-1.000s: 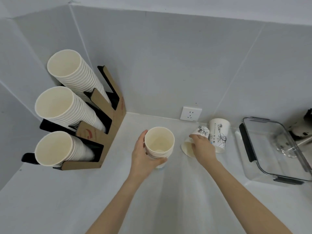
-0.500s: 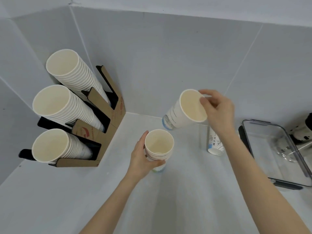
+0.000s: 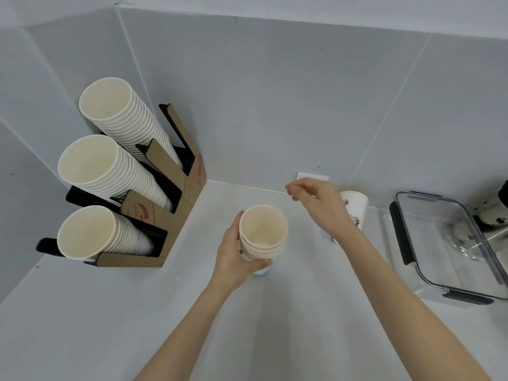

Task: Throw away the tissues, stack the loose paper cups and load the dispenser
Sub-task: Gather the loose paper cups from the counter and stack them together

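Since half a sec ago the cup has left the right hand (image 3: 321, 204), now empty w/ fingers loosely spread, & joined the nested stack of cream paper cups (image 3: 262, 235) at frame centre, gripped round its side by the left hand (image 3: 233, 257); light, thin-walled, crushable, so hold mid-wall gently.

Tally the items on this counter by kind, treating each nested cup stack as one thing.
Cup stacks: 4, three in the dispenser and the hand-held stack in the left hand
Loose cup: 1
Dispenser: 1
Clear container: 1
Total: 7
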The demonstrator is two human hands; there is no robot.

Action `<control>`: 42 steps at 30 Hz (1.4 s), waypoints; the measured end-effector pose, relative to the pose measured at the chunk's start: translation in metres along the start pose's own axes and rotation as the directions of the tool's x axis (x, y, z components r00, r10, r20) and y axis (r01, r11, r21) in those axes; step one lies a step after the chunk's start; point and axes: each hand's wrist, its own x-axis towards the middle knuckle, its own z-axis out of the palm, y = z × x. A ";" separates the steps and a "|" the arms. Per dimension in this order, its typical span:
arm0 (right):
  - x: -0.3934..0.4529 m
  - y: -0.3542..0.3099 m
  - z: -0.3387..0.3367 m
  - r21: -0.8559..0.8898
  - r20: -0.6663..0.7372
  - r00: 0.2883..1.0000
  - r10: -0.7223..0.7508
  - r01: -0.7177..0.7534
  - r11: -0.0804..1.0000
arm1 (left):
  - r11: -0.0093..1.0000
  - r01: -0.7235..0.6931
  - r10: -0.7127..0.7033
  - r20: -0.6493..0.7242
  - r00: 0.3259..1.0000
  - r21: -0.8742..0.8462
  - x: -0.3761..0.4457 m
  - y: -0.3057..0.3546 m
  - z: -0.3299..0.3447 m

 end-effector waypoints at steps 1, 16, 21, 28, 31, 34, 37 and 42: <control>0.002 0.007 -0.003 0.016 -0.028 0.999 0.035 -0.035 0.999 | 1.000 0.006 -0.006 -0.001 1.000 0.004 0.000 0.000 0.000; 0.030 0.150 -0.019 -0.042 -0.458 0.709 0.536 -0.620 0.784 | 0.999 -0.037 0.036 -0.046 0.998 -0.036 0.036 -0.002 0.000; 0.033 0.171 -0.002 0.119 -0.360 0.638 0.681 -0.693 0.711 | 0.998 -0.059 0.058 -0.037 0.998 -0.011 0.040 -0.004 0.002; 0.029 0.128 0.008 0.434 -0.445 0.670 0.595 -0.420 0.797 | 0.997 -0.073 0.073 -0.031 0.997 -0.017 0.040 -0.010 0.000; 0.027 0.082 0.009 0.602 -0.410 0.765 0.496 -0.182 0.778 | 0.996 -0.086 0.085 -0.036 0.996 -0.021 0.037 -0.011 0.000; 0.025 0.037 0.013 0.698 -0.309 0.880 0.361 -0.048 0.714 | 0.995 -0.094 0.093 -0.043 0.995 -0.017 0.035 -0.012 0.001; 0.019 0.007 0.020 0.740 -0.196 0.960 0.200 0.012 0.672 | 0.994 -0.107 0.106 -0.045 0.993 -0.005 0.034 -0.011 0.001; 0.001 0.009 0.039 0.584 -0.036 0.998 0.054 -0.023 0.812 | 0.993 -0.122 0.121 -0.037 0.992 0.000 0.034 -0.009 -0.001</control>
